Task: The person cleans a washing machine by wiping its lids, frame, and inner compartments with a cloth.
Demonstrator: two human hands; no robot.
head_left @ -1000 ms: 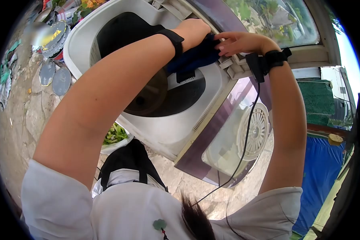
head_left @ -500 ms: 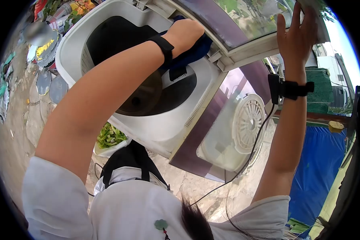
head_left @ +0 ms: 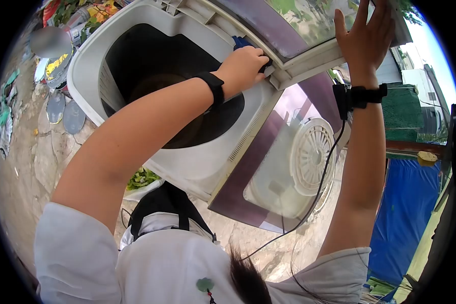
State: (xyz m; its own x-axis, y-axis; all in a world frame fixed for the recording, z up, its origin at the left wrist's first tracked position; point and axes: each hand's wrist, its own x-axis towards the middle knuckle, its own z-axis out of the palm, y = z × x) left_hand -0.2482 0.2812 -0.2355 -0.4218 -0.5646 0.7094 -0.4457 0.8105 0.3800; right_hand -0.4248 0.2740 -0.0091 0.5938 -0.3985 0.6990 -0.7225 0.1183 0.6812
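Observation:
A white twin-tub washing machine (head_left: pixel 207 167) stands open in front of me, its dark wash tub (head_left: pixel 152 76) showing. My left hand (head_left: pixel 244 66) is closed on a dark blue cloth (head_left: pixel 242 42), pressed against the back rim of the tub near the lid hinge; most of the cloth is hidden under the hand. My right hand (head_left: pixel 366 38) is flat, fingers spread, against the raised transparent lid (head_left: pixel 309 20). Both wrists wear black bands, and a black cable (head_left: pixel 314 192) hangs from the right one.
To the right is the spin tub's clear cover with a white round disc (head_left: pixel 309 157). A bowl of green vegetables (head_left: pixel 143 178) sits on the stone ground by the machine. Metal lids (head_left: pixel 66 109) and clutter lie at left. A blue tarp (head_left: pixel 403 223) hangs at right.
My left hand slid the blue cloth further along the tub's back rim toward the hinge. My right hand left the cloth, rose to the raised lid and now rests on it.

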